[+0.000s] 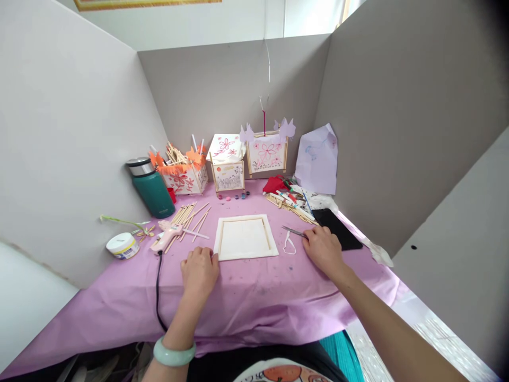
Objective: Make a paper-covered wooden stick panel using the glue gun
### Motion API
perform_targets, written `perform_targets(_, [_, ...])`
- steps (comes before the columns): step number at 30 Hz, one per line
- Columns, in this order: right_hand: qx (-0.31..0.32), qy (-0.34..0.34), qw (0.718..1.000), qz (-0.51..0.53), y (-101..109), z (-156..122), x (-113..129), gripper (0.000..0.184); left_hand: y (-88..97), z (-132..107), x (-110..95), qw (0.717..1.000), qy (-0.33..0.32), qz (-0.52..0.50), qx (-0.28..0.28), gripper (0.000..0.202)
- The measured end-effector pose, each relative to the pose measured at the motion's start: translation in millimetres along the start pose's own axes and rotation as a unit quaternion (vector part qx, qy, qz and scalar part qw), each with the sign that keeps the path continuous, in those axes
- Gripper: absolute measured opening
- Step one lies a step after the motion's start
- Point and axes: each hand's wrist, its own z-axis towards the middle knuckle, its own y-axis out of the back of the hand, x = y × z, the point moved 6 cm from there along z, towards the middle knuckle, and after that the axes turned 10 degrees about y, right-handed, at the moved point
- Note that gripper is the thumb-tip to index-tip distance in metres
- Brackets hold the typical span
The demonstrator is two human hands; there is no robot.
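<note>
In front of me lies a white, paper-like square sheet (243,239) with thin wooden sticks (269,236) along its edges. My left hand (200,269) rests at its near left corner, fingers curled and thumb beside the corner; whether anything is inside is hidden. My right hand (324,249) lies on the table to the right, closed on scissors (293,231). Their slim silver blades point left toward the sheet; the handles are covered by my fingers. A narrow white looped strip (289,245) lies between the scissors and the sheet.
A pink glue gun (167,237) with a black cord lies left, by loose sticks (186,215). Further left are a white tub (122,245) and a green bottle (153,191). Decorated paper boxes (228,175) stand behind. A black phone-like slab (338,228) lies right. Grey partitions enclose the table.
</note>
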Motion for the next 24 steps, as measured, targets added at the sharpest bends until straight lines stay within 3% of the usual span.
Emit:
perform_targets(4, [-0.004, -0.007, 1.0, -0.008, 11, 2, 11, 0.027, -1.9, 3, 0, 0.999, 0.021, 0.01, 0.029, 0.028])
perform_targets(7, [0.029, 0.034, 0.996, 0.077, 11, 4, 30, 0.026, -2.6, 5, 2, 0.998, 0.029, 0.001, 0.051, 0.028])
perform_targets(14, [0.074, 0.016, 0.973, 0.22, 1, 2, 50, 0.017, -6.4, 6, 5, 0.994, 0.04, -0.031, 0.093, 0.028])
perform_targets(17, [0.086, 0.025, 0.96, 0.264, 7, -4, 41, 0.019, -7.5, 8, 5, 0.994, 0.041, -0.031, 0.099, 0.026])
perform_targets(20, [0.075, 0.014, 0.951, 0.298, 22, -13, 16, 0.022, -8.4, 9, 6, 0.993, 0.041, -0.032, 0.104, 0.025])
perform_targets(24, [0.098, -0.041, 0.988, 0.115, 39, -9, -21, 0.029, -9.2, 11, 5, 0.992, 0.043, -0.031, 0.11, 0.024])
